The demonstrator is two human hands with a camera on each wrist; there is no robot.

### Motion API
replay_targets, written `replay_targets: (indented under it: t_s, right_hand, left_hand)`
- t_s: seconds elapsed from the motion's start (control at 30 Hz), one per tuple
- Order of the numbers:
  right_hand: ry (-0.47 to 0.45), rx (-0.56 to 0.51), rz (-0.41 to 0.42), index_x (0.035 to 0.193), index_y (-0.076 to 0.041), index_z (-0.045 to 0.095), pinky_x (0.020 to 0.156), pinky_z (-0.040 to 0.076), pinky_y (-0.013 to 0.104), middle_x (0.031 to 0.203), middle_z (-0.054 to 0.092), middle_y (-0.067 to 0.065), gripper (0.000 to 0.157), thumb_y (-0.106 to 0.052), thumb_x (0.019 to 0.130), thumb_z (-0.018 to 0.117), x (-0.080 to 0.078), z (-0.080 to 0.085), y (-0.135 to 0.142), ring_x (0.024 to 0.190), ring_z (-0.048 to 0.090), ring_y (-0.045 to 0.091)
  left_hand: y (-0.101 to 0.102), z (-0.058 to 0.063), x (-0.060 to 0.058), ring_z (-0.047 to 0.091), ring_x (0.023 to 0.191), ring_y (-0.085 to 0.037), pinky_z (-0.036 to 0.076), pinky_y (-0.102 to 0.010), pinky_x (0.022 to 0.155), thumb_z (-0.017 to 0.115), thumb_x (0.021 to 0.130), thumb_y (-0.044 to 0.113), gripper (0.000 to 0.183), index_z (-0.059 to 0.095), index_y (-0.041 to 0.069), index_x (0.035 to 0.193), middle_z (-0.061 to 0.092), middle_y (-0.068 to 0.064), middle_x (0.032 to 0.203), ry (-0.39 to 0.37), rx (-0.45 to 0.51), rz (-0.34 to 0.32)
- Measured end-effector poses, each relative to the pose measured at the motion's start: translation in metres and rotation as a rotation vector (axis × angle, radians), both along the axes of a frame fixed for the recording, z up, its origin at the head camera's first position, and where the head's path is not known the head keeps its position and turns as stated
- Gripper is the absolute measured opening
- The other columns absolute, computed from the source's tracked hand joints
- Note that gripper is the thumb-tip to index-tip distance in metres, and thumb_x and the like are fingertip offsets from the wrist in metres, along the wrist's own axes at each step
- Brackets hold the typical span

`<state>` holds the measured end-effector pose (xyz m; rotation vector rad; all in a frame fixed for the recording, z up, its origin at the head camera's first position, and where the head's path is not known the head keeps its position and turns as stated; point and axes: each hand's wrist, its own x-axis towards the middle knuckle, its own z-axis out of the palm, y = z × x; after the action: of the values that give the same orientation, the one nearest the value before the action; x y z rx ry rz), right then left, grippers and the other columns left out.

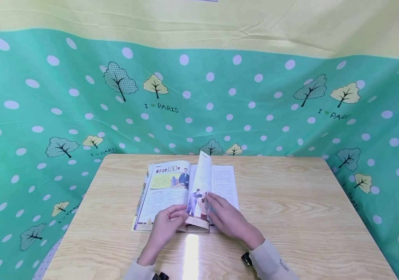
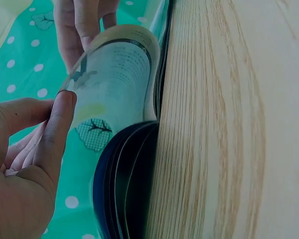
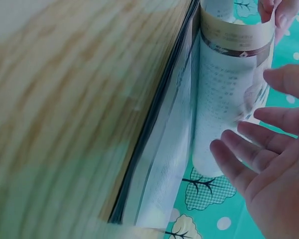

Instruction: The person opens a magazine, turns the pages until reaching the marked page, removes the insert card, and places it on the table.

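Note:
An open magazine (image 1: 166, 197) lies on the wooden table, its left page showing a large headline with "100". One page (image 1: 202, 173) stands raised and curved near the spine. My left hand (image 1: 168, 224) pinches this page's edge between thumb and finger, which the left wrist view shows closely. On the other side, my right hand (image 1: 228, 217) is at the raised page with its fingers extended. The right wrist view shows those fingers (image 3: 256, 152) spread and only slightly bent beside the curved page; whether the tips touch it I cannot tell.
The wooden table (image 1: 297, 210) extends on both sides of the magazine. Behind and beside it hangs a green curtain (image 1: 220, 89) with white dots and printed trees. A bright light reflection falls on the tabletop between my forearms.

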<state>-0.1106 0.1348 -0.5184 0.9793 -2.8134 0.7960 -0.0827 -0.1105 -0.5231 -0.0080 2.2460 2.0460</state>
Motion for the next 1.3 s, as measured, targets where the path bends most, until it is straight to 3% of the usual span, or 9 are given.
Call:
replay_targets:
  t_s: [0.2, 0.57, 0.8, 1.07, 1.3]
  right_hand:
    - [-0.02, 0.084, -0.027, 0.148, 0.003, 0.042, 0.114, 0.038, 0.048, 0.15, 0.042, 0.024, 0.068, -0.031, 0.096, 0.069, 0.001, -0.001, 0.009, 0.136, 0.043, 0.037]
    - [-0.225, 0.266, -0.078, 0.152, -0.003, 0.04, 0.116, 0.03, 0.059, 0.157, 0.031, 0.024, 0.085, -0.047, 0.088, 0.074, 0.006, 0.0, 0.026, 0.143, 0.029, 0.043]
    - [-0.238, 0.314, -0.087, 0.152, -0.006, 0.041, 0.115, 0.028, 0.062, 0.158, 0.029, 0.024, 0.092, -0.051, 0.082, 0.08, 0.008, -0.002, 0.031, 0.143, 0.025, 0.046]
    - [-0.253, 0.319, -0.079, 0.151, -0.007, 0.043, 0.115, 0.028, 0.062, 0.158, 0.03, 0.022, 0.088, -0.052, 0.084, 0.077, 0.008, -0.004, 0.034, 0.143, 0.026, 0.045]
    - [-0.273, 0.305, -0.053, 0.149, -0.007, 0.046, 0.112, 0.03, 0.066, 0.158, 0.032, 0.02, 0.078, -0.05, 0.089, 0.072, 0.01, 0.001, 0.037, 0.143, 0.028, 0.044]
  left_hand:
    - [-0.018, 0.002, 0.001, 0.074, 0.082, -0.024, 0.063, -0.03, 0.072, 0.074, 0.089, 0.003, 0.028, 0.068, -0.007, 0.115, 0.074, -0.016, 0.095, -0.006, -0.005, 0.067]
    - [-0.066, 0.003, 0.008, 0.073, 0.079, -0.022, 0.062, -0.025, 0.074, 0.075, 0.091, 0.011, 0.032, 0.068, -0.002, 0.12, 0.074, -0.014, 0.097, -0.05, -0.109, 0.188]
    - [-0.086, 0.004, 0.013, 0.074, 0.08, -0.021, 0.061, -0.024, 0.077, 0.075, 0.091, 0.015, 0.036, 0.067, -0.001, 0.123, 0.074, -0.015, 0.101, -0.069, -0.141, 0.229]
    - [-0.105, 0.002, 0.017, 0.073, 0.087, -0.015, 0.058, -0.018, 0.077, 0.075, 0.093, 0.024, 0.04, 0.067, 0.003, 0.125, 0.074, -0.013, 0.107, -0.1, -0.246, 0.261]
    - [-0.119, -0.003, 0.017, 0.073, 0.083, -0.015, 0.059, -0.019, 0.077, 0.071, 0.095, 0.015, 0.039, 0.063, -0.002, 0.128, 0.073, -0.016, 0.107, -0.131, -0.248, 0.282]
